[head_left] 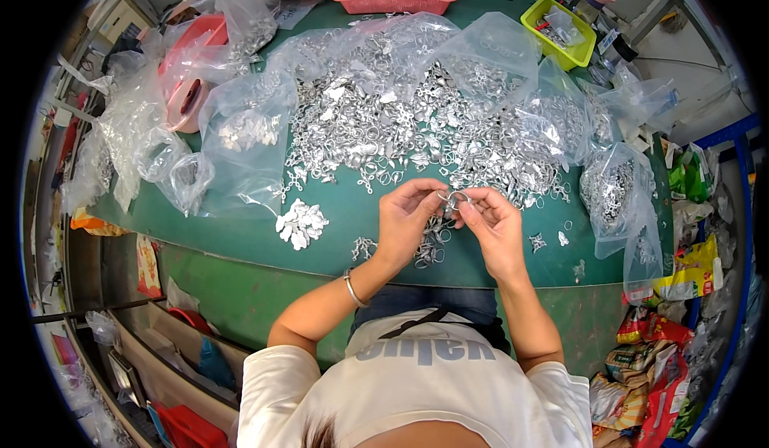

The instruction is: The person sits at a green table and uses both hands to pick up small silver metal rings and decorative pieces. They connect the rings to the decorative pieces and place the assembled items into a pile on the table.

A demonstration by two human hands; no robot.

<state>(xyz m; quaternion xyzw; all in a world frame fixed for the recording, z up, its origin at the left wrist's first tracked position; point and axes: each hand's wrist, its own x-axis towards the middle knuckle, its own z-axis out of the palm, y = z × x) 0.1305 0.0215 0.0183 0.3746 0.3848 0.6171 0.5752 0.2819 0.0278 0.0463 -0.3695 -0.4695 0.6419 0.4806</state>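
Note:
My left hand (407,220) and my right hand (498,230) meet near the table's front edge. Both are closed, thumbs and fingertips pinching a silver split key ring (460,197) between them. A small metal part by my left fingertips is too small to make out. Beneath my hands lies a little pile of silver rings with chains (431,249). Left of it is a small cluster of metal pieces (364,248), and farther left a heap of flat silver pendants (301,224). Beyond my fingers spreads a large mound of loose rings, chains and pendants (360,127).
Clear plastic bags of metal parts line the green table (240,236), among them a bag (613,191) at the right. A pink basket (395,3) and a yellow-green basket (589,46) stand at the back. Drawers (176,344) are lower left; colourful packets (641,360) lower right.

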